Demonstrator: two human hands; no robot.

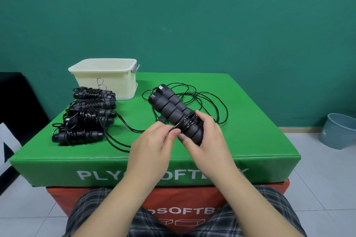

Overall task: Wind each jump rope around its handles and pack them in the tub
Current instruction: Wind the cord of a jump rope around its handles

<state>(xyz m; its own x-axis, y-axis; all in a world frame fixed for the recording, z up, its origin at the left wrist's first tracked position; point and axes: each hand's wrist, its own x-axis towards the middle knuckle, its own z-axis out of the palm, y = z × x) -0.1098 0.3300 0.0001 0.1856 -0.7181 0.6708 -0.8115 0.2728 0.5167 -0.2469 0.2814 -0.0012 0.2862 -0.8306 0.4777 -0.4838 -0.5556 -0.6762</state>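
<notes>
Holding paired handles (173, 110) in my right hand (207, 136), left hand (154, 140) pinching cord (208, 98); tub (107, 75) interior hidden, wound ropes (86, 113) beside it.

We've got both forearms reaching forward, hands meeting at centre: right hand (207, 132) gripping the paired handles (173, 111), left hand (154, 140) pinching the cord (178, 125).

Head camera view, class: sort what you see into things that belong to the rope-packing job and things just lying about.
Belongs to the job:
- cream plastic tub marked B
- four wound black jump ropes
- pair of black foam handles held in the right hand
- loose black cord, pinched by the left hand

Lying about:
- blue plastic bucket
- green padded box
</notes>
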